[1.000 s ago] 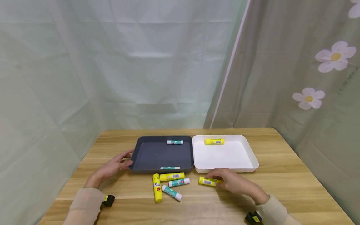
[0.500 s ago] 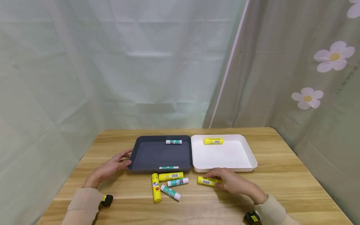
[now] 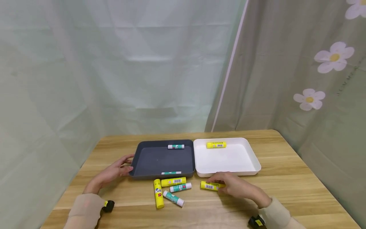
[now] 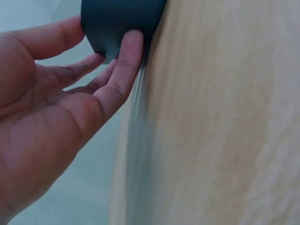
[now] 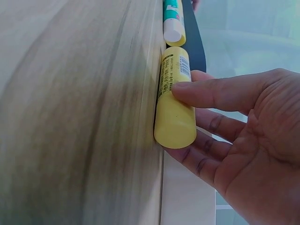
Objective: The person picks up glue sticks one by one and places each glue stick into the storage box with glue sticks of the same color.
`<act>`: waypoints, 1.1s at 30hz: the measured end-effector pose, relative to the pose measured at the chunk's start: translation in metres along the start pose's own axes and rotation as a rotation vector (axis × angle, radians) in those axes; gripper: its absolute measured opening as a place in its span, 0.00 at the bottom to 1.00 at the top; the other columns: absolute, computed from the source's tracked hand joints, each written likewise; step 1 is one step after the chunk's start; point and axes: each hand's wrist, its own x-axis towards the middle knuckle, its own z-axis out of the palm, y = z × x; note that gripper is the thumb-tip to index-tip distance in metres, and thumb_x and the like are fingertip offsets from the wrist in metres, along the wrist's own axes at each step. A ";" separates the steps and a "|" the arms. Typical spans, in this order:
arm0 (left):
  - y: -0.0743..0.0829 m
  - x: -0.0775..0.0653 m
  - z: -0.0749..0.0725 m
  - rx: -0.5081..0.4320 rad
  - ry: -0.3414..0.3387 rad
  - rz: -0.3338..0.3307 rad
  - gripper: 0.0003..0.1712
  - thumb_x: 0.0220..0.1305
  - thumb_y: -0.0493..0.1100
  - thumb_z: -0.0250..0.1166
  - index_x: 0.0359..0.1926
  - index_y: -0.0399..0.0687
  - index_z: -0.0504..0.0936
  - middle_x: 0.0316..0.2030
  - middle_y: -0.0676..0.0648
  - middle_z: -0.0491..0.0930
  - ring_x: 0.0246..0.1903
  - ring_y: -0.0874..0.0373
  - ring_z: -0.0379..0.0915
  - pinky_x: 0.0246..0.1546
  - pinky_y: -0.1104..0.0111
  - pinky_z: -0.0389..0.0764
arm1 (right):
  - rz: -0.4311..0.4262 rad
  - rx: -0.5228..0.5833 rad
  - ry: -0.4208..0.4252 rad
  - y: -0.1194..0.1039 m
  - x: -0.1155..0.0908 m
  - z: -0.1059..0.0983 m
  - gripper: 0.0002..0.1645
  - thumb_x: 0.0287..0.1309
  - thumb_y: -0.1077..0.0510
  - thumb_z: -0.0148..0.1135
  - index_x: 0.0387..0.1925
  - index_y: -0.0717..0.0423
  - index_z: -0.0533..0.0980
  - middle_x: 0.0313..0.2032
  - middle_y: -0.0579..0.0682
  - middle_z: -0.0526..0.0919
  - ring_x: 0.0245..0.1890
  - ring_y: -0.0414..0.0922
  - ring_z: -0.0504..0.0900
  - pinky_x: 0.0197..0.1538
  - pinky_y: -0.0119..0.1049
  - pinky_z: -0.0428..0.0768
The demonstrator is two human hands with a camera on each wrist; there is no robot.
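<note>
My right hand (image 3: 235, 186) holds a yellow glue stick (image 3: 208, 185) that lies on the table in front of the white tray (image 3: 228, 160). In the right wrist view the thumb presses on the yellow barrel while the other fingers lie on its far side. My left hand (image 3: 114, 170) touches the left end of the dark grey tray (image 3: 161, 160); its fingertips rest against the outer wall in the left wrist view. Between the hands lie two yellow glue sticks (image 3: 158, 194) and two green-and-white glue sticks (image 3: 173, 198).
Side by side, the trays stand toward the table's back. One green-and-white glue stick (image 3: 175, 146) lies at the dark tray's back, another (image 3: 171, 173) along its front wall, partly hidden. A yellow glue stick (image 3: 216, 145) lies in the white tray. Curtains (image 3: 154, 79) hang behind the table (image 3: 200, 216).
The head view has shifted slightly. Both hands, the trays and the glue sticks stay in the same places relative to one another.
</note>
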 end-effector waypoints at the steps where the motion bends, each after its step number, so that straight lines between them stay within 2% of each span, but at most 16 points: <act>1: 0.000 0.000 0.000 -0.002 0.003 0.000 0.43 0.79 0.42 0.58 0.82 0.36 0.45 0.72 0.24 0.52 0.66 0.32 0.66 0.60 0.53 0.79 | -0.001 0.000 0.000 0.000 0.000 0.000 0.30 0.60 0.72 0.69 0.61 0.47 0.82 0.59 0.42 0.84 0.60 0.42 0.79 0.65 0.46 0.77; 15: 0.000 0.001 0.000 -0.006 0.001 -0.004 0.44 0.79 0.44 0.59 0.82 0.36 0.45 0.72 0.24 0.52 0.68 0.31 0.62 0.61 0.53 0.78 | 0.007 0.001 0.001 0.000 -0.001 0.000 0.30 0.60 0.70 0.71 0.61 0.46 0.82 0.59 0.42 0.83 0.61 0.44 0.79 0.65 0.47 0.77; 26: -0.001 0.000 0.000 0.001 0.000 0.012 0.42 0.80 0.42 0.58 0.82 0.35 0.45 0.72 0.24 0.53 0.67 0.30 0.64 0.59 0.53 0.79 | 0.004 0.011 -0.006 0.000 0.000 -0.001 0.30 0.60 0.71 0.70 0.61 0.47 0.82 0.59 0.43 0.84 0.60 0.43 0.79 0.65 0.46 0.78; 30: -0.001 0.000 0.000 0.000 0.003 0.008 0.42 0.79 0.42 0.58 0.82 0.35 0.46 0.71 0.24 0.54 0.66 0.31 0.64 0.60 0.52 0.79 | -0.015 0.021 0.009 -0.001 -0.001 -0.002 0.31 0.59 0.73 0.69 0.61 0.47 0.82 0.57 0.42 0.84 0.58 0.42 0.80 0.63 0.45 0.78; 33: -0.001 0.000 0.000 -0.004 0.001 0.006 0.43 0.79 0.43 0.59 0.82 0.35 0.46 0.71 0.24 0.53 0.67 0.31 0.64 0.60 0.52 0.79 | -0.037 0.047 0.026 -0.003 -0.002 -0.005 0.31 0.57 0.75 0.68 0.60 0.48 0.83 0.54 0.41 0.85 0.53 0.40 0.80 0.58 0.42 0.80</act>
